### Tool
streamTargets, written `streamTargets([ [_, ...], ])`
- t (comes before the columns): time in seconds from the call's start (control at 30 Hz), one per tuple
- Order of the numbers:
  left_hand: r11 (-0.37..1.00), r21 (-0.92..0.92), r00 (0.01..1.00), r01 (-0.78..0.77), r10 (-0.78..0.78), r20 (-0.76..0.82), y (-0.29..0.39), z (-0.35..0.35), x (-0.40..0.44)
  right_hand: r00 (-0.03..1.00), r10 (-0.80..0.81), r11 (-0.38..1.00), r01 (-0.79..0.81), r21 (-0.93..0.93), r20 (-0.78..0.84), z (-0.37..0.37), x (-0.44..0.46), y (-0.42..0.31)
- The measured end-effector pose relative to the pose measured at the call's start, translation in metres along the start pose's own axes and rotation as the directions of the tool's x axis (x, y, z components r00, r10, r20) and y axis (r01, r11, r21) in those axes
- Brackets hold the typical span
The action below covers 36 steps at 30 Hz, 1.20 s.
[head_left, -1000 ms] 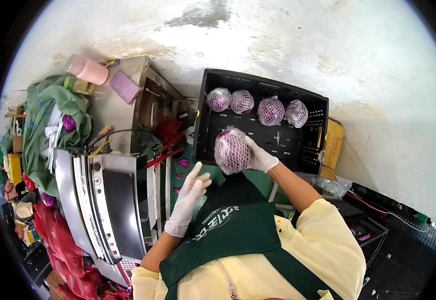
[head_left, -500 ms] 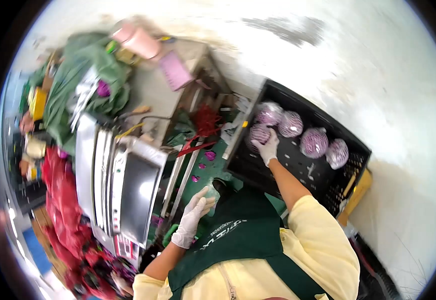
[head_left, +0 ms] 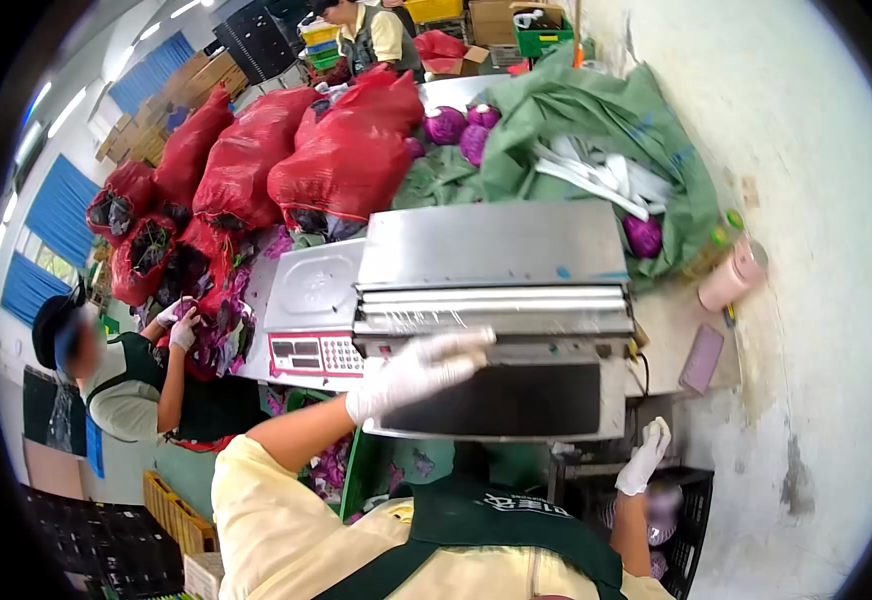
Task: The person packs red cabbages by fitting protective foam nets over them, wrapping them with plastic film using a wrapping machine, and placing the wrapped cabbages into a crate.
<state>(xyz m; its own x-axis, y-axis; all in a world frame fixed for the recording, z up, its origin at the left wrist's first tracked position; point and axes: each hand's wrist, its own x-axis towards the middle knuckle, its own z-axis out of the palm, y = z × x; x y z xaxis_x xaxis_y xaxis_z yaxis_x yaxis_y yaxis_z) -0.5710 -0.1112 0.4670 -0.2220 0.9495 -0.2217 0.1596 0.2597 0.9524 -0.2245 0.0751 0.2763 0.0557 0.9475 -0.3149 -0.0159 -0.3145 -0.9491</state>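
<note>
My left hand (head_left: pixel 424 372), in a white glove, reaches over the front of a steel film-wrapping machine (head_left: pixel 496 235). Its fingers are stretched out near the clear film roll (head_left: pixel 546 315) and hold nothing I can see. A dark heating plate (head_left: pixel 536 400) lies below and right of that hand. My right hand (head_left: pixel 644 460), gloved too, is raised by the machine's right front corner with its fingers up, loosely bent and seemingly bare of any object. Beneath it, film-wrapped purple cabbages (head_left: pixel 662 505) sit in a black crate (head_left: pixel 698 520), partly hidden by my arm.
A digital scale (head_left: pixel 316 352) stands left of the machine. Red mesh sacks (head_left: pixel 341 165), loose purple cabbages (head_left: pixel 445 125) and a green cloth (head_left: pixel 596 110) cover the back. A pink bottle (head_left: pixel 734 275) and purple phone (head_left: pixel 702 358) lie right. A co-worker (head_left: pixel 136 385) handles leaves at left.
The view has swung from the crate to the machine. My right hand has let go of a wrapped cabbage in the crate and risen; my left hand has moved over the machine.
</note>
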Motion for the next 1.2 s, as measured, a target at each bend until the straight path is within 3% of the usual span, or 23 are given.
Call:
streamTargets([
  [0.03, 0.996, -0.031, 0.992, 0.078, -0.081, -0.096, 0.007, -0.034, 0.018, 1.0, -0.017, 1.0, 0.017, -0.001, 0.002, 0.017, 0.004, 0.0],
  [0.1, 0.954, -0.223, 0.955, -0.203, 0.142, -0.262, -0.016, -0.112, 0.072, 0.989, -0.111, 0.98, 0.125, -0.157, 0.097, 0.049, 0.012, 0.001],
  [0.13, 0.953, -0.258, 0.94, -0.157, 0.065, -0.334, -0.027, -0.149, 0.106, 0.998, -0.046, 0.99, 0.04, -0.138, -0.04, 0.076, 0.005, -0.012],
  [0.17, 0.949, -0.296, 0.918, -0.11, -0.017, -0.397, -0.033, -0.183, 0.137, 0.994, -0.051, 0.993, 0.04, -0.115, -0.092, 0.07, 0.026, 0.019],
  [0.23, 0.882, -0.472, 0.857, 0.012, -0.252, -0.45, -0.025, -0.229, 0.197, 0.989, -0.101, 0.974, 0.077, -0.212, -0.108, 0.076, 0.01, -0.002],
  [0.3, 0.952, -0.304, 0.746, 0.024, -0.219, -0.629, -0.039, -0.254, 0.27, 0.982, -0.091, 0.943, 0.03, -0.333, -0.168, 0.087, 0.001, -0.018],
  [0.37, 0.866, -0.5, 0.695, 0.016, -0.37, -0.617, -0.072, -0.286, 0.351, 0.967, -0.145, 0.906, 0.046, -0.421, -0.208, 0.08, 0.006, -0.006],
  [0.43, 0.84, -0.543, 0.6, -0.017, -0.426, -0.678, -0.078, -0.286, 0.406, 0.953, -0.223, 0.862, 0.095, -0.498, -0.205, 0.074, 0.01, -0.001],
  [0.47, 0.849, -0.523, 0.519, 0.078, -0.483, -0.706, -0.079, -0.283, 0.432, 0.949, -0.231, 0.858, 0.094, -0.505, -0.215, 0.069, 0.013, 0.006],
  [0.53, 0.8, -0.579, 0.461, 0.159, -0.579, -0.673, -0.066, -0.275, 0.464, 0.97, -0.152, 0.891, 0.051, -0.451, -0.191, 0.055, 0.023, 0.02],
  [0.57, 0.785, -0.587, 0.432, 0.199, -0.607, -0.667, -0.056, -0.27, 0.472, 0.966, -0.193, 0.817, 0.06, -0.573, -0.174, 0.047, 0.027, 0.024],
  [0.63, 0.755, -0.601, 0.335, 0.263, -0.656, -0.677, -0.061, -0.266, 0.504, 0.945, -0.049, 0.792, -0.16, -0.589, -0.322, 0.035, 0.032, 0.032],
  [0.7, 0.788, -0.545, 0.341, 0.287, -0.615, -0.711, -0.078, -0.265, 0.518, 0.94, -0.037, 0.798, -0.177, -0.577, -0.339, 0.027, 0.03, 0.033],
  [0.77, 0.865, -0.501, 0.475, 0.024, -0.451, -0.756, -0.129, -0.287, 0.549, 0.943, -0.077, 0.812, -0.13, -0.57, -0.325, 0.028, 0.025, 0.031],
  [0.8, 0.778, -0.611, 0.635, -0.149, -0.398, -0.662, -0.144, -0.298, 0.549, 0.944, -0.104, 0.812, -0.102, -0.574, -0.314, 0.031, 0.024, 0.029],
  [0.83, 0.726, -0.687, 0.664, -0.036, -0.496, -0.559, -0.127, -0.3, 0.519, 0.946, -0.129, 0.807, -0.074, -0.586, -0.297, 0.036, 0.022, 0.027],
  [0.9, 0.581, -0.814, 0.744, -0.012, -0.539, -0.396, -0.138, -0.316, 0.495, 0.954, -0.17, 0.806, -0.009, -0.592, -0.246, 0.045, 0.019, 0.023],
  [0.93, 0.481, -0.875, 0.801, -0.044, -0.507, -0.319, -0.176, -0.335, 0.51, 0.96, -0.184, 0.81, 0.026, -0.586, -0.212, 0.049, 0.018, 0.021],
  [0.97, 0.494, -0.866, 0.855, -0.083, -0.412, -0.317, -0.166, -0.34, 0.488, 0.969, -0.169, 0.836, 0.043, -0.547, -0.182, 0.054, 0.016, 0.017],
  [1.03, 0.588, -0.805, 0.831, -0.08, -0.406, -0.38, -0.114, -0.342, 0.421, 0.978, 0.088, 0.987, -0.111, -0.113, -0.191, 0.014, 0.04, 0.053],
  [1.1, 0.724, -0.678, 0.858, -0.124, -0.265, -0.439, -0.067, -0.342, 0.336, 0.973, -0.128, 0.867, 0.016, -0.498, -0.192, 0.028, 0.039, 0.052],
  [1.17, 0.849, -0.504, 0.855, -0.16, -0.135, -0.5, -0.034, -0.339, 0.251, 0.985, -0.101, 0.894, 0.028, -0.447, -0.141, 0.046, 0.029, 0.026],
  [1.2, 0.923, -0.341, 0.794, -0.181, -0.068, -0.605, -0.022, -0.336, 0.212, 0.989, -0.037, 0.915, -0.025, -0.404, -0.146, 0.076, 0.009, -0.01],
])
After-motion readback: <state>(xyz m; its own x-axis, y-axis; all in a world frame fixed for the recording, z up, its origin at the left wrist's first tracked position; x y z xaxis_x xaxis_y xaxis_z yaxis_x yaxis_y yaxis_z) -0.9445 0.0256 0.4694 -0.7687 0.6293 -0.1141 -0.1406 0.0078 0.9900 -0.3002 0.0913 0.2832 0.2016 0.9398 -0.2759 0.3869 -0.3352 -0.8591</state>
